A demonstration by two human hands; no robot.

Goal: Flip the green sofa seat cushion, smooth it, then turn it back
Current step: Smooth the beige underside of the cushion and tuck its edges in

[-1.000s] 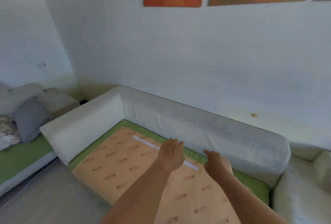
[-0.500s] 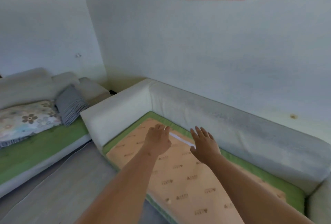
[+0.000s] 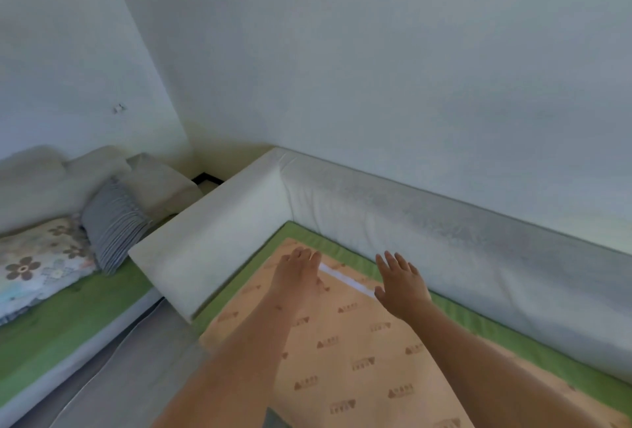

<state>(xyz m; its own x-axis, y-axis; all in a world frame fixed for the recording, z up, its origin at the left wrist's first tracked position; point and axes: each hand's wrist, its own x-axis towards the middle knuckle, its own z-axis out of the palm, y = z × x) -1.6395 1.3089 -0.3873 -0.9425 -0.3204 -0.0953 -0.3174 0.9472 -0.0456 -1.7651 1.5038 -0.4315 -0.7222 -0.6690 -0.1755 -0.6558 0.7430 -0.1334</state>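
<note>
1. The green sofa seat cushion [image 3: 506,335] lies in the seat of the white fabric sofa, against its backrest [image 3: 444,250] and its armrest [image 3: 212,250]. A peach-coloured face is turned up, with green showing only as a border along the back and the left side.
2. That peach face is printed all over with small brown marks [image 3: 363,362], each a little triangle beside a short row of characters. They are too blurred for me to read.
3. A narrow white strip [image 3: 345,279] runs across the peach face near the back edge, between my two hands. I can make out no writing on it.
4. My left hand [image 3: 301,272] rests palm down on the cushion at the strip's left end, fingers relaxed and bent slightly at the tips, gripping nothing.
5. My right hand [image 3: 402,282] is spread wide, fingers straight and apart, at the strip's right end and near the backrest. It holds nothing, and I cannot tell whether it touches the cushion.
6. To the left, a second sofa with a green seat [image 3: 68,318] carries a grey striped pillow [image 3: 113,229] and a flower-patterned pillow [image 3: 37,267].
</note>
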